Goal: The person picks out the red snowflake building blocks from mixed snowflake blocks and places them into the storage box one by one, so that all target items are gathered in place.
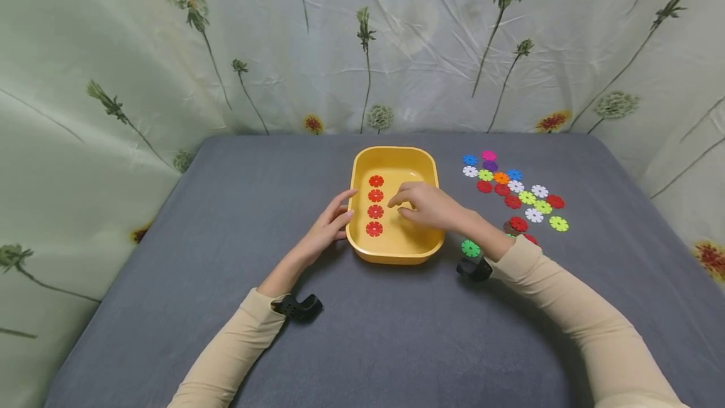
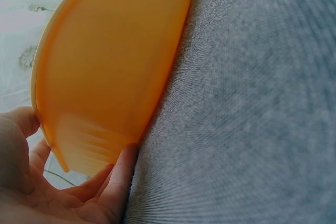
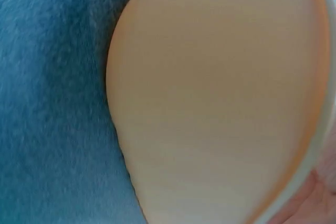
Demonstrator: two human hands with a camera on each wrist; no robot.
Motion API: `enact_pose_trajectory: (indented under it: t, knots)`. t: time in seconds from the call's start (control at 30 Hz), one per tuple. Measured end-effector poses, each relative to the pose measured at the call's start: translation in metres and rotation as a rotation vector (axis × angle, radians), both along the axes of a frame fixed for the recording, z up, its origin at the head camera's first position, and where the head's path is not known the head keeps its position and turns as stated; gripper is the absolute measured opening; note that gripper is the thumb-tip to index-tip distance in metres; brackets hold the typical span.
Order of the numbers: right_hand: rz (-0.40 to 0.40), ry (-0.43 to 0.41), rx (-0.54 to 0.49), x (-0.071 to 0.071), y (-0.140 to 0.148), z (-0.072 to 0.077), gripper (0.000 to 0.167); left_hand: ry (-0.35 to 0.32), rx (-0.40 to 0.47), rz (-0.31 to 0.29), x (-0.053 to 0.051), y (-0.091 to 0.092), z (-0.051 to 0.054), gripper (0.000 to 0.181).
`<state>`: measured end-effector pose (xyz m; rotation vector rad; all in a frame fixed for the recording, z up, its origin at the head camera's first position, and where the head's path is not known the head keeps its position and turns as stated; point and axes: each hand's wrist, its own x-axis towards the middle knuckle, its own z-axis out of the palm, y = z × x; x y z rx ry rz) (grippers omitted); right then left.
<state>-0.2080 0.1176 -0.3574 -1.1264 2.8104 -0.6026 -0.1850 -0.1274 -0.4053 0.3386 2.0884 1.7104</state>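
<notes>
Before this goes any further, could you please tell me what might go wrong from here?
The right-hand grip is close beside the column of four red, flower-shaped discs, so a brush might knock them out of line. The left-hand grip holds the rim of the yellow, rounded rectangular tray; a tug could shift them too. The beige sleeve might drag the green, flower-shaped disc near it.

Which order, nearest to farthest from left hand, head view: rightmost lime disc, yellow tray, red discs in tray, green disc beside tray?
1. Yellow tray: held at left edge
2. Red discs: column inside, left
3. Green disc: just right of tray
4. Lime disc: far right
</notes>
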Motion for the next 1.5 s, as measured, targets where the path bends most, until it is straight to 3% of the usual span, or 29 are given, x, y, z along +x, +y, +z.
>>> enact_pose_trajectory:
  t: [0.37,0.67,1.0,1.5]
  knots:
    - [-0.076,0.028,-0.121,-0.001,0.022,0.011,0.020,0.021,0.009,0.019,-0.005,-0.002,-0.015,0.048]
    - [-0.191,0.068,-0.201,0.000,0.041,0.015,0.018,0.017,0.003,0.022,-0.004,-0.003,-0.015,0.049]
    - [-0.250,0.167,-0.303,0.004,0.070,0.010,0.017,0.023,0.000,0.015,-0.005,-0.002,-0.015,0.049]
    - [-0.408,0.214,-0.240,0.013,0.114,-0.002,0.016,0.000,0.024,0.016,-0.005,-0.001,-0.015,0.050]
